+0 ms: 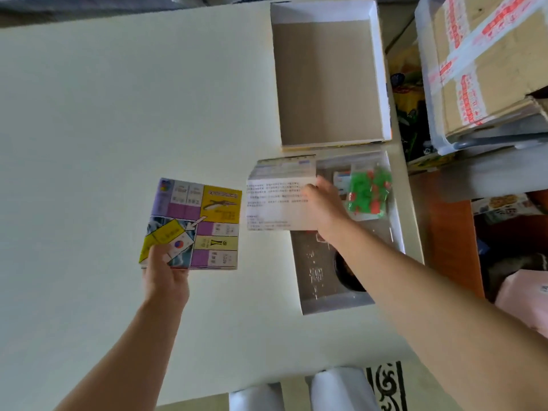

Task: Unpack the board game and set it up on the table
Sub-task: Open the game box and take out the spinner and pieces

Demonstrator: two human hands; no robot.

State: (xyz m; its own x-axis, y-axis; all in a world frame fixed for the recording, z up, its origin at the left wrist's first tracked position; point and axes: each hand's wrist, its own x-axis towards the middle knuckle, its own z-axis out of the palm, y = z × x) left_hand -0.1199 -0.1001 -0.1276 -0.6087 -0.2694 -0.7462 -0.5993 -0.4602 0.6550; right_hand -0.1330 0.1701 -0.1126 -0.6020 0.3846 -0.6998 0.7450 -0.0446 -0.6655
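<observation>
My left hand [164, 275] grips the near edge of the folded game board [195, 221], a purple, yellow and white square held over the white table [103, 114]. My right hand [321, 206] holds a white printed rules sheet [274, 204] with a booklet behind it, above the left edge of the open game box bottom [397, 221]. Inside that box lies a clear bag of green and red plastic pieces [369, 192], beside some cards. The empty box lid [326, 84] lies upside down on the table farther back.
A taped cardboard carton [486, 63] sits in a plastic bin at the upper right, off the table. Clutter fills the gap beside the table's right edge. A patterned rug [388, 387] and my knees show below the near edge.
</observation>
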